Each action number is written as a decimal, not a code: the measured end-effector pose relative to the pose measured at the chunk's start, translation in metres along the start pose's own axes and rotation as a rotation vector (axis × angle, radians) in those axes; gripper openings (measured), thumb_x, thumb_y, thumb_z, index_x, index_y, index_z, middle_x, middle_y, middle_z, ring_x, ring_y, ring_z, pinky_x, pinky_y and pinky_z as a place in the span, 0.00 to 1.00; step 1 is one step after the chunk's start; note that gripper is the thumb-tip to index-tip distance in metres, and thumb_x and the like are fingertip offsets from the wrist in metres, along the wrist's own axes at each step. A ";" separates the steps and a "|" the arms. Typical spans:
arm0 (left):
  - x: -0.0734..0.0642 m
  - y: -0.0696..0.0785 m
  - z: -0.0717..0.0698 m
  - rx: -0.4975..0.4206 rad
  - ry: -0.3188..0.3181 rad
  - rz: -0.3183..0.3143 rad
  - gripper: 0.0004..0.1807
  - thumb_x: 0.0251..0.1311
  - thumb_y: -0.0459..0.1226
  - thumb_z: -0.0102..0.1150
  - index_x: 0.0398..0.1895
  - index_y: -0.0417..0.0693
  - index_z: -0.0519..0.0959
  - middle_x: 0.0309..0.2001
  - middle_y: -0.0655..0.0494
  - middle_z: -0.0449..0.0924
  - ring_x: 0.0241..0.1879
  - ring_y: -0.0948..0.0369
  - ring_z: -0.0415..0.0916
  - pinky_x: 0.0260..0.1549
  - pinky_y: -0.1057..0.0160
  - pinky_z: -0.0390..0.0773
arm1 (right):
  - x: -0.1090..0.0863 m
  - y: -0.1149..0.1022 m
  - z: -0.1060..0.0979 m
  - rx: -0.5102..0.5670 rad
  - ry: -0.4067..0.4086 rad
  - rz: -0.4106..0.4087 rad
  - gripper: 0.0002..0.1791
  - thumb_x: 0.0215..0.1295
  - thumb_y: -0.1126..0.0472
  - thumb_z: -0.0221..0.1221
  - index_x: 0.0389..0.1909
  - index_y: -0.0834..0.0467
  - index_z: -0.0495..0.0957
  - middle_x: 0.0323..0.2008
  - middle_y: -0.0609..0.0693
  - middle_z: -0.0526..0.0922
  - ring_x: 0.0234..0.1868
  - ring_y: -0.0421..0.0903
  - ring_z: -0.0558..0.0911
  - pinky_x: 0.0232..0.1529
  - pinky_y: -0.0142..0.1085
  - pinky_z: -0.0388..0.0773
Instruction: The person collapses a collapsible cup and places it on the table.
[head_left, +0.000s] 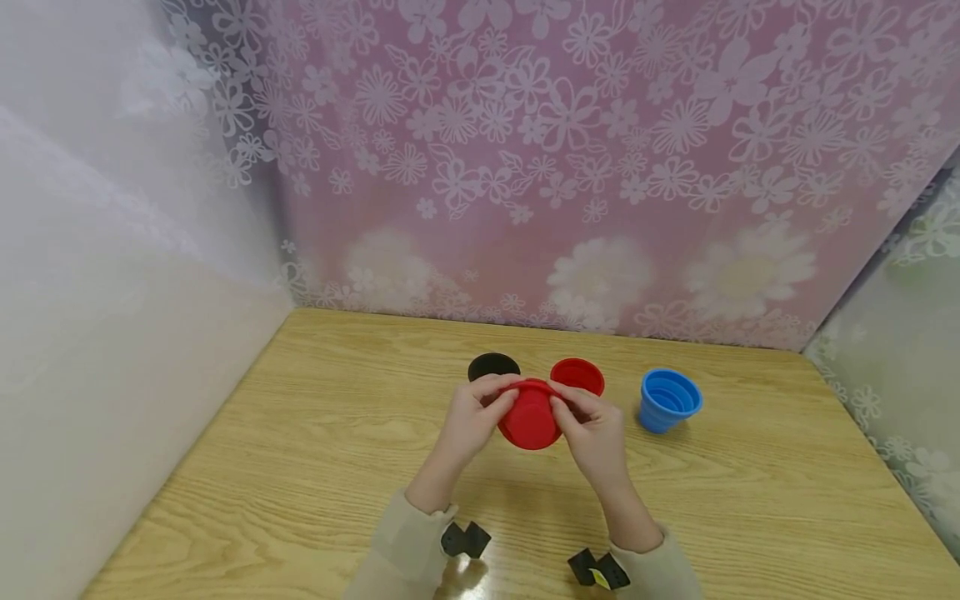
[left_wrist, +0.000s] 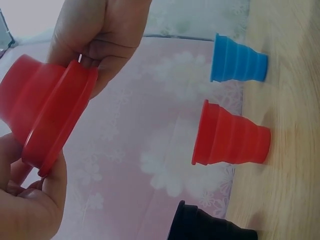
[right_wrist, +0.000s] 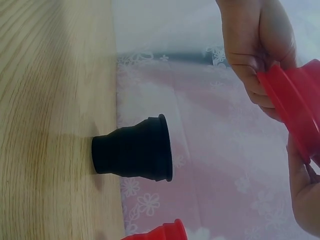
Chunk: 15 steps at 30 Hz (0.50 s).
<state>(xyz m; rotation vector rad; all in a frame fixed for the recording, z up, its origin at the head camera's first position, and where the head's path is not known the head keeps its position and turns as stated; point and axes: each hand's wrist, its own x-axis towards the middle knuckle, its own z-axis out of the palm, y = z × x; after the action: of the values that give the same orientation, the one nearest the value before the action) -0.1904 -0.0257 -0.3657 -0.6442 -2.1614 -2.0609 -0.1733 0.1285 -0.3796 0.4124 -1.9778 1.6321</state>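
Note:
Both hands hold a red collapsible cup (head_left: 532, 421) up over the table, its base turned toward the head camera. The left hand (head_left: 469, 419) pinches the rim on one side between thumb and fingers; the right hand (head_left: 600, 431) pinches the opposite side. In the left wrist view, the held cup (left_wrist: 45, 105) is partly folded, with its wide rim section overlapping the narrower rings. Beyond the hands, a black collapsible cup (head_left: 493, 364) and a second red cup (head_left: 577, 375) stand upright, partly hidden in the head view. A blue collapsible cup (head_left: 669, 400) stands upright to the right.
The wood-grain table (head_left: 300, 433) meets a pink flowered curtain (head_left: 525, 167) at the back. A pale sheet (head_left: 135, 250) hangs along the left side and a flowered one (head_left: 907, 367) along the right. Small black devices (head_left: 465, 540) sit at both wrists.

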 end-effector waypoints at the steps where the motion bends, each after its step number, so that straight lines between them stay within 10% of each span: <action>1: 0.000 -0.001 -0.001 -0.023 -0.007 -0.022 0.12 0.56 0.25 0.51 0.43 0.29 0.76 0.39 0.39 0.76 0.32 0.57 0.75 0.30 0.67 0.77 | 0.000 0.003 0.000 0.021 -0.002 0.009 0.11 0.50 0.80 0.57 0.37 0.75 0.77 0.32 0.66 0.79 0.27 0.34 0.78 0.26 0.26 0.76; 9: 0.007 -0.023 -0.003 -0.224 -0.057 -0.177 0.16 0.59 0.30 0.51 0.50 0.35 0.74 0.43 0.43 0.76 0.34 0.59 0.77 0.35 0.60 0.77 | 0.001 0.014 -0.002 0.102 0.024 0.108 0.12 0.54 0.73 0.58 0.40 0.70 0.78 0.34 0.52 0.81 0.30 0.39 0.80 0.29 0.31 0.77; 15: 0.006 -0.028 -0.001 -0.333 -0.134 -0.176 0.18 0.60 0.33 0.50 0.53 0.35 0.71 0.46 0.42 0.75 0.37 0.58 0.77 0.38 0.58 0.76 | 0.000 0.011 -0.004 0.120 0.071 0.157 0.12 0.54 0.73 0.57 0.41 0.71 0.77 0.34 0.46 0.81 0.31 0.40 0.80 0.30 0.32 0.77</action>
<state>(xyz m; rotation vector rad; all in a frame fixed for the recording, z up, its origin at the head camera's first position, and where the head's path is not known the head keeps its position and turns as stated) -0.2064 -0.0254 -0.3892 -0.6604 -2.0210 -2.5741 -0.1787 0.1349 -0.3881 0.2445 -1.9068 1.8429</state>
